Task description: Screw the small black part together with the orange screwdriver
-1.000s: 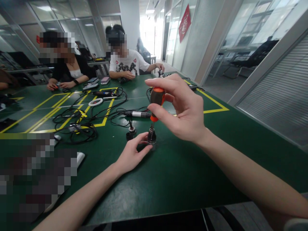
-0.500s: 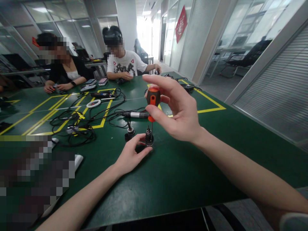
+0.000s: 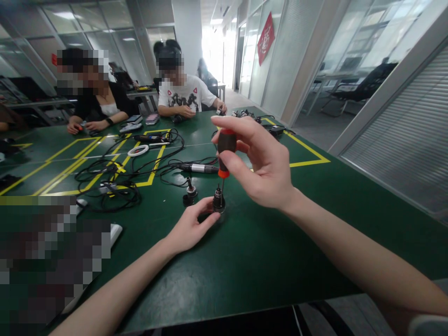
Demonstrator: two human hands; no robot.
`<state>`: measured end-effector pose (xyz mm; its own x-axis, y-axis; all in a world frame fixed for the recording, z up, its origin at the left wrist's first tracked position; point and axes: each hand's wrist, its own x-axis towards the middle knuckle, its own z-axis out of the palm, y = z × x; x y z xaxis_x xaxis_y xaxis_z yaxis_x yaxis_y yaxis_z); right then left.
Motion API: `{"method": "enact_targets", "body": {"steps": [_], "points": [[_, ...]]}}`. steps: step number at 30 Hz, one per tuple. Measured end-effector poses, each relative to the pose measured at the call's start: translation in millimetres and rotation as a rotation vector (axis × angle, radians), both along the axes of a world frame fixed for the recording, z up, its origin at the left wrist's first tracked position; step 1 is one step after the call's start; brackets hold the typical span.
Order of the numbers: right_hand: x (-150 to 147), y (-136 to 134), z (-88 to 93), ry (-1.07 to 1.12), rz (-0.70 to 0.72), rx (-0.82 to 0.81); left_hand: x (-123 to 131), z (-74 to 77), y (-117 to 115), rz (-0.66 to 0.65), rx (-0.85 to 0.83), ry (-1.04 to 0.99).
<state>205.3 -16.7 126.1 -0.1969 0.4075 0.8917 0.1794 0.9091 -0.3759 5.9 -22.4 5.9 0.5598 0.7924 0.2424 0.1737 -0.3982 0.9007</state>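
Observation:
My right hand (image 3: pixel 261 163) grips a screwdriver (image 3: pixel 227 149) with a black and orange-red handle between thumb and fingers. Its thin shaft points down, and the tip meets a small black cylindrical part with a thin central pin (image 3: pixel 219 201). My left hand (image 3: pixel 194 224) pinches the base of that part between thumb and fingers and holds it upright on the green table (image 3: pixel 196 280). Just left of it stands a similar metal and black part (image 3: pixel 191 186), with a small black ring-shaped piece (image 3: pixel 188 200) beside it.
Behind my hands lie a black and silver pen-shaped tool (image 3: pixel 199 168), tangled black cables (image 3: pixel 105 179) and a white ring (image 3: pixel 138 150). Yellow tape (image 3: pixel 308 162) marks the table. Two people (image 3: pixel 105 102) sit at the far side, handling small things.
The screwdriver handle has turned in my right fingers, its orange patch now out of sight. My left hand keeps its hold on the part. The view has shifted slightly.

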Motion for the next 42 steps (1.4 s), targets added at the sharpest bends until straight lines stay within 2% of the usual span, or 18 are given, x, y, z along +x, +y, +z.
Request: {"method": "enact_targets", "body": {"steps": [3,5,10,16,22,25,34,42], "points": [[0,0,-0.9,0.036,0.096,-0.018,0,0.2,2,-0.044,-0.054,0.008],[-1,-1,-0.4,0.061,0.103,0.002,1,0.9,2,-0.044,-0.069,0.006],[-2,-3,1.4,0.076,0.027,-0.032,2,3.0,0,-0.033,-0.129,0.007],[4,1,1.8,0.104,0.052,-0.127,0,3.1,-1,-0.028,-0.167,0.028],[7,4,6.0,0.09,-0.096,-0.121,-2,9.7,-7,-0.047,-0.112,0.115],[8,4,6.4,0.108,-0.127,-0.113,-3,11.4,-9,-0.012,-0.119,0.152],[18,21,-1.0,0.12,-0.181,-0.166,-4,10.6,-8,0.063,-0.241,0.097],[24,33,-7.1,0.062,-0.185,-0.193,-2,10.2,-7,0.074,-0.218,0.149]]}}
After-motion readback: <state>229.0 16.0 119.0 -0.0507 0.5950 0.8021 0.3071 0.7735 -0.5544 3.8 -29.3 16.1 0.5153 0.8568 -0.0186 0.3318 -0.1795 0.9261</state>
